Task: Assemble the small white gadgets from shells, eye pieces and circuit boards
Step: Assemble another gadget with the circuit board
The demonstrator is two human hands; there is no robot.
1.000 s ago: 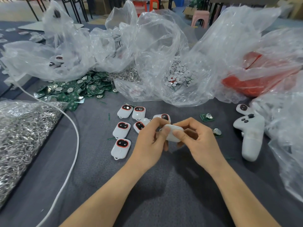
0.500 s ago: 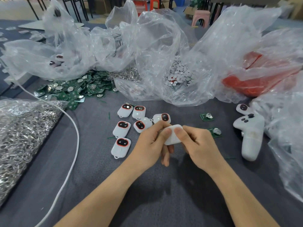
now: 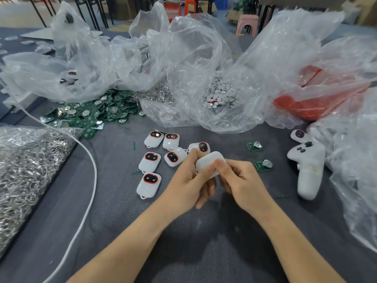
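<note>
Stretching away under both forearms is a grey cloth-covered table (image 3: pixel 61 231), a white cable (image 3: pixel 92 180) curving along it at nine o'clock beside a heap of metal rings (image 3: pixel 26 166). Farther out, six finished gadgets (image 3: pixel 150 162) are lying face up at eleven o'clock from the hands, two loose circuit boards (image 3: pixel 264 165) at two o'clock, and a white controller (image 3: pixel 308 170) at three o'clock. Beyond those, a pile of green boards (image 3: pixel 89 113) is spilling out at ten o'clock, and crumpled clear plastic bags (image 3: pixel 183 64) are running across the far edge, one holding small white discs (image 3: pixel 221 92) at twelve o'clock, another covering something red (image 3: pixel 312 99). Stools and table legs are showing behind.

Compared with a second ago, the hands are sitting closer together and the shell is more covered.

The left hand (image 3: pixel 187 178) and right hand (image 3: pixel 242 180) are both clamping the white shell (image 3: pixel 210 164) between thumbs and fingers, just above the cloth, thumbs pressing its top, the left fingers curling underneath.
</note>
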